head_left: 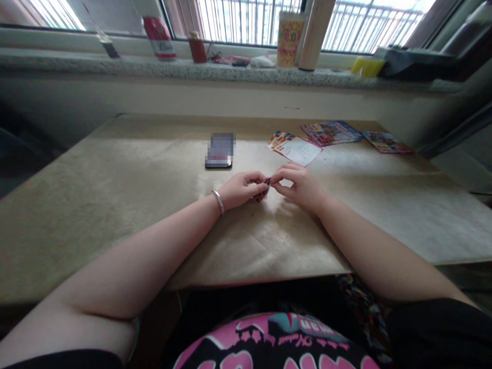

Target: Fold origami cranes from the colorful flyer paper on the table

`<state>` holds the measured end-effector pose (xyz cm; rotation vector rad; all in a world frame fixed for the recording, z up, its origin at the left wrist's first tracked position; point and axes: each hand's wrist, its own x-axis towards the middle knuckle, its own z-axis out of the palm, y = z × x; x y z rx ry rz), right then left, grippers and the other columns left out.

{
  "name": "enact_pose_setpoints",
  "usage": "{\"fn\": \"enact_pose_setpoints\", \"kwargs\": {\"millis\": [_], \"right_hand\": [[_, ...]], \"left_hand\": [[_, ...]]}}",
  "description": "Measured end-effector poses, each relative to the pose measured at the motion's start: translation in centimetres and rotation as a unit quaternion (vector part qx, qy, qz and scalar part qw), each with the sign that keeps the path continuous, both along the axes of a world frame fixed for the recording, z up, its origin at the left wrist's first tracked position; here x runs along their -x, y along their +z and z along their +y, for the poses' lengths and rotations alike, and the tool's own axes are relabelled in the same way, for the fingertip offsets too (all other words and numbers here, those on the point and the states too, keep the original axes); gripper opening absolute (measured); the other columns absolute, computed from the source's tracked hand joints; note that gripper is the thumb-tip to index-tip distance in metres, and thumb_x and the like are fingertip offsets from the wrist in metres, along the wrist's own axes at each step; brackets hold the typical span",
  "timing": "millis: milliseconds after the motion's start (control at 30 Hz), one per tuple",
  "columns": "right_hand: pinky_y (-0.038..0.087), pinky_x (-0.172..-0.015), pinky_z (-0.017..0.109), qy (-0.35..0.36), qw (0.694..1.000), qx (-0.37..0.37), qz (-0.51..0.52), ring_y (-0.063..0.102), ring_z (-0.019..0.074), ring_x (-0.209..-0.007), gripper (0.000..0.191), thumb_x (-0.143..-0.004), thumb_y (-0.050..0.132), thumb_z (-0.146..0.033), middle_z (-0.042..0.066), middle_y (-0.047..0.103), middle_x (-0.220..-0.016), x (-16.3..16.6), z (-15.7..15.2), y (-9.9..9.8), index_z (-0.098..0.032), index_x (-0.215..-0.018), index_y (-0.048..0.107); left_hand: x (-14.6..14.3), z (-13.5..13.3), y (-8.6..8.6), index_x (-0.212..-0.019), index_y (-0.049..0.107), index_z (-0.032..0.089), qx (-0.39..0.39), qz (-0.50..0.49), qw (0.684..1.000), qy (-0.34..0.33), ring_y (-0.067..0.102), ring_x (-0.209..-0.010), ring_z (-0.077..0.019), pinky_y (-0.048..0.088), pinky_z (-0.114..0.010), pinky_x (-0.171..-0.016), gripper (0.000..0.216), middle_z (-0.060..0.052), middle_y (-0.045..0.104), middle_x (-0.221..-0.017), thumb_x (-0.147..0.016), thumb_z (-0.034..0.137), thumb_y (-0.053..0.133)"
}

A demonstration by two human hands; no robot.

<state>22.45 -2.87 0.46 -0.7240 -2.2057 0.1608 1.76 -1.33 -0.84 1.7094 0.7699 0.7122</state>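
Observation:
Both of my hands meet at the middle of a table covered in brown paper (126, 174). Between them is a small folded piece of red patterned paper (263, 188). My left hand (240, 188), with a silver bangle on the wrist, is curled and pinches the paper's left side. My right hand (302, 185) pinches the right side with thumb and forefinger. Most of the folded paper is hidden by my fingers.
A dark phone (220, 150) lies just beyond my hands. Colourful printed sheets (298, 148) and booklets (332, 132), (386, 142) lie at the far right. The windowsill holds a red can (159, 37), a small red jar (197, 48), a patterned cup (289, 38) and a wooden cylinder (315, 33).

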Motion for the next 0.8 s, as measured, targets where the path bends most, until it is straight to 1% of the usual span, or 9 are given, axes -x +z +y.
{"fn": "enact_pose_setpoints", "kwargs": {"millis": [167, 267, 433, 533, 667, 800], "right_hand": [[0.046, -0.072, 0.031, 0.005, 0.999, 0.051, -0.013, 0.059, 0.0165, -0.076, 0.007, -0.087, 0.059, -0.021, 0.002, 0.064, -0.077, -0.18, 0.08, -0.17, -0.021, -0.082, 0.063], [0.046, -0.072, 0.032, 0.002, 0.998, 0.06, -0.007, 0.058, 0.0174, -0.077, 0.006, -0.086, 0.058, -0.019, 0.003, 0.062, -0.076, -0.15, 0.1, -0.48, -0.021, -0.082, 0.061], [0.046, -0.075, 0.034, -0.02, 0.999, -0.014, -0.042, 0.056, 0.0188, -0.078, 0.005, -0.085, 0.058, -0.019, 0.003, 0.063, -0.078, -0.17, 0.07, -0.31, -0.022, -0.081, 0.059], [0.046, -0.077, 0.035, -0.021, 0.998, -0.036, -0.056, 0.056, 0.0192, -0.079, 0.005, -0.085, 0.059, -0.02, 0.003, 0.064, -0.08, -0.27, 0.09, -0.05, -0.023, -0.081, 0.06], [0.046, -0.077, 0.035, -0.028, 0.996, -0.053, -0.067, 0.055, 0.019, -0.078, 0.007, -0.084, 0.059, -0.019, 0.003, 0.064, -0.079, -0.25, 0.15, -0.02, -0.024, -0.08, 0.061], [0.046, -0.075, 0.034, -0.048, 0.993, -0.079, -0.068, 0.055, 0.0195, -0.078, 0.009, -0.081, 0.059, -0.016, 0.002, 0.064, -0.077, 0.1, 0.02, -0.13, -0.024, -0.077, 0.061]], "left_hand": [[0.12, 0.28, -0.02, -0.082, 0.062, 0.013, -0.01, -0.003, 1.0, -0.028, 0.055, -0.064, -0.0105, 0.045, -0.024, -0.065, 0.037, 0.0, 0.061, -0.07, -0.076, 0.049, 0.067], [0.08, 0.12, 0.11, -0.081, 0.062, 0.013, -0.024, 0.014, 0.999, -0.022, 0.055, -0.064, -0.0105, 0.045, -0.024, -0.065, 0.035, 0.0, 0.061, -0.068, -0.077, 0.049, 0.066], [-0.22, -0.11, -0.06, -0.079, 0.061, 0.014, -0.043, 0.033, 0.998, 0.014, 0.055, -0.061, -0.0109, 0.046, -0.024, -0.062, 0.031, 0.0, 0.061, -0.065, -0.078, 0.045, 0.064], [-0.28, -0.04, -0.31, -0.082, 0.062, 0.014, -0.043, 0.027, 0.998, 0.024, 0.056, -0.059, -0.0106, 0.046, -0.023, -0.059, 0.029, 0.0, 0.062, -0.065, -0.079, 0.043, 0.064], [-0.31, -0.07, -0.43, -0.084, 0.061, 0.014, -0.017, 0.007, 1.0, 0.025, 0.056, -0.057, -0.0099, 0.045, -0.021, -0.055, 0.03, 0.001, 0.062, -0.065, -0.077, 0.042, 0.067], [-0.55, -0.38, -0.13, -0.082, 0.06, 0.013, 0.02, -0.022, 0.999, 0.027, 0.056, -0.055, -0.0095, 0.044, -0.021, -0.054, 0.034, 0.0, 0.062, -0.063, -0.074, 0.044, 0.07]]}}
